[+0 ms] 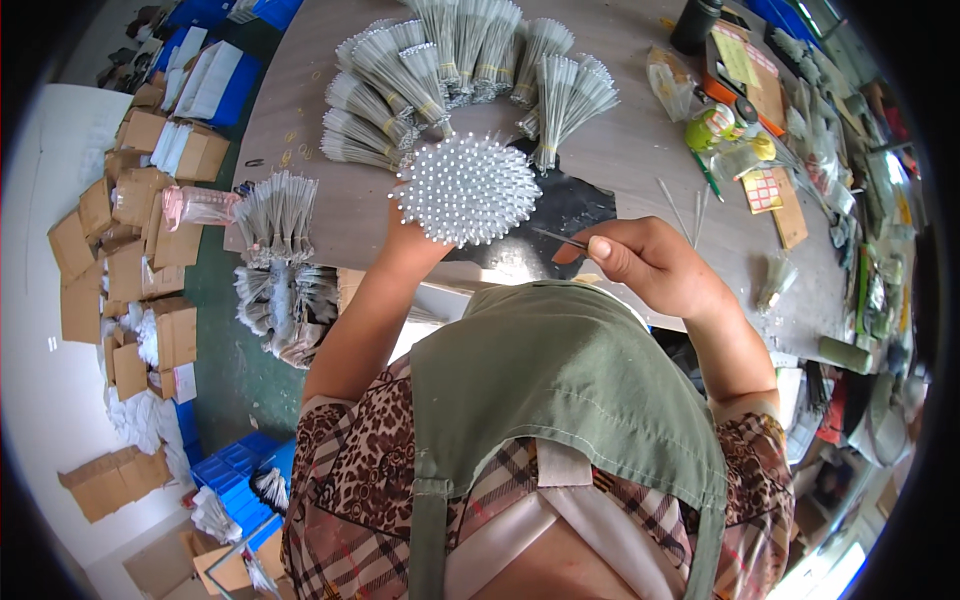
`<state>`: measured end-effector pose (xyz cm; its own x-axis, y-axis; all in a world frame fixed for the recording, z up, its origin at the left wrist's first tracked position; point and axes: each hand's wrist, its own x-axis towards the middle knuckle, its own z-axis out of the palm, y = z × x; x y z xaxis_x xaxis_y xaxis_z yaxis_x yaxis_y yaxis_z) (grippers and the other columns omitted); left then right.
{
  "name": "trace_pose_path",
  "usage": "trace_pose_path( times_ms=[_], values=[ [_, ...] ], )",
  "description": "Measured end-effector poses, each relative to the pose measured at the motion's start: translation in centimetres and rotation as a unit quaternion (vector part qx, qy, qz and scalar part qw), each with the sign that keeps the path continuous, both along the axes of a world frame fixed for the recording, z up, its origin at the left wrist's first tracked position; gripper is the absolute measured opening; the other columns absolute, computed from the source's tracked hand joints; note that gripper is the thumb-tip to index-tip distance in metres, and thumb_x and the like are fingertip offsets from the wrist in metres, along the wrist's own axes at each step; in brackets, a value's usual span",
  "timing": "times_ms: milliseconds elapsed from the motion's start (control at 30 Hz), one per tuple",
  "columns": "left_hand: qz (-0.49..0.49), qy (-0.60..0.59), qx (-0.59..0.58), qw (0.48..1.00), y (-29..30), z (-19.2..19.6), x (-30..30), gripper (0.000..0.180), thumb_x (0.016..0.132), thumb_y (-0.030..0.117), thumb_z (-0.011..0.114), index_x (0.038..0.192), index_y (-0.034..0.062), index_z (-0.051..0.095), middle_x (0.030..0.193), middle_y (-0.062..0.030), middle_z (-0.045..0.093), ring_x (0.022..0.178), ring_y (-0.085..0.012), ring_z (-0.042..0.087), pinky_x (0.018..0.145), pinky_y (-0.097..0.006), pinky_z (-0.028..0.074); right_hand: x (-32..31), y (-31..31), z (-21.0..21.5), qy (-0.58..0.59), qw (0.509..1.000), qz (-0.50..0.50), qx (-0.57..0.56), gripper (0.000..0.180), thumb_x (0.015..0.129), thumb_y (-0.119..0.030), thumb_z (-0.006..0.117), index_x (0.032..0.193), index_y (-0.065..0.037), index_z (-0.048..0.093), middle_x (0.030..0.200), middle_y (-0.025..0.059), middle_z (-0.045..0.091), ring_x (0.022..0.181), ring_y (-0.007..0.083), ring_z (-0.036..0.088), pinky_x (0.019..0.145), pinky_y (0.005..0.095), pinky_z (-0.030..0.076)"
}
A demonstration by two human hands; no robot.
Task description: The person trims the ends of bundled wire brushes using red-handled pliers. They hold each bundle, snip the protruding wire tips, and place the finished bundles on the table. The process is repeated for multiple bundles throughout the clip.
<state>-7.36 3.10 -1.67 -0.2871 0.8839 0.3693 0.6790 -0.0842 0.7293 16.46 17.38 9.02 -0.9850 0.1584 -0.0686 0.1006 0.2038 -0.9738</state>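
Observation:
My left hand (410, 238) is wrapped round a thick bundle of thin rods (468, 190), whose whitish rounded tips face up. The bundle hides most of its fingers. To the right, my right hand (655, 265) pinches a thin dark pointed tool (562, 239) between thumb and forefinger. The tool's tip points left, close beside the bundle's edge; I cannot tell whether they touch. Beneath them a black sheet (585, 203) lies at the table's near edge. Several more tied bundles of clear-looking rods (480, 45) fan out at the back of the table.
More tied bundles (278, 215) sit at the table's left edge. On the right are a dark bottle (697, 25), a green pen (712, 184), a green-yellow roll (708, 128), a plastic bag (672, 80) and a small bundle (776, 280). Cardboard boxes (130, 265) are stacked at far left.

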Motion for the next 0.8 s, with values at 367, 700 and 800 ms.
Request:
trace_pose_path(
  times_ms=[367,700,800],
  values=[
    [0.035,-0.015,-0.091,0.995,-0.7,-1.8,0.2,0.042,0.086,0.022,0.045,0.123,0.0037,0.041,0.121,-0.0102,0.048,0.113,-0.0214,0.046,0.098,-0.038,0.037,-0.4,-0.7,-0.8,-0.009,0.998,-0.002,-0.069,0.048,0.094,-0.04,0.04,0.098,0.002,0.063,0.053,-0.0055,0.037,0.051,0.0046,0.033,0.049,0.022,0.028],
    [-0.039,-0.089,0.012,0.995,0.0,-2.5,0.1,0.031,0.081,0.0,0.052,0.112,-0.0002,0.049,0.105,-0.0118,0.058,0.095,-0.0203,0.058,0.086,-0.036,0.048,-0.2,-0.7,-0.5,-0.042,0.991,0.009,-0.129,0.047,0.093,-0.043,0.041,0.099,-0.002,0.063,0.058,-0.0044,0.042,0.057,0.0062,0.038,0.053,0.022,0.033],
    [-0.03,0.094,0.003,0.995,0.2,-2.4,-0.1,0.032,0.078,-0.002,0.058,0.11,-0.0014,0.05,0.102,-0.011,0.06,0.091,-0.0179,0.06,0.082,-0.032,0.049,-0.2,-0.8,-0.6,-0.039,0.991,0.009,-0.124,0.047,0.093,-0.043,0.041,0.099,-0.002,0.063,0.058,-0.0048,0.041,0.056,0.0059,0.037,0.052,0.0218,0.032]
  ],
)
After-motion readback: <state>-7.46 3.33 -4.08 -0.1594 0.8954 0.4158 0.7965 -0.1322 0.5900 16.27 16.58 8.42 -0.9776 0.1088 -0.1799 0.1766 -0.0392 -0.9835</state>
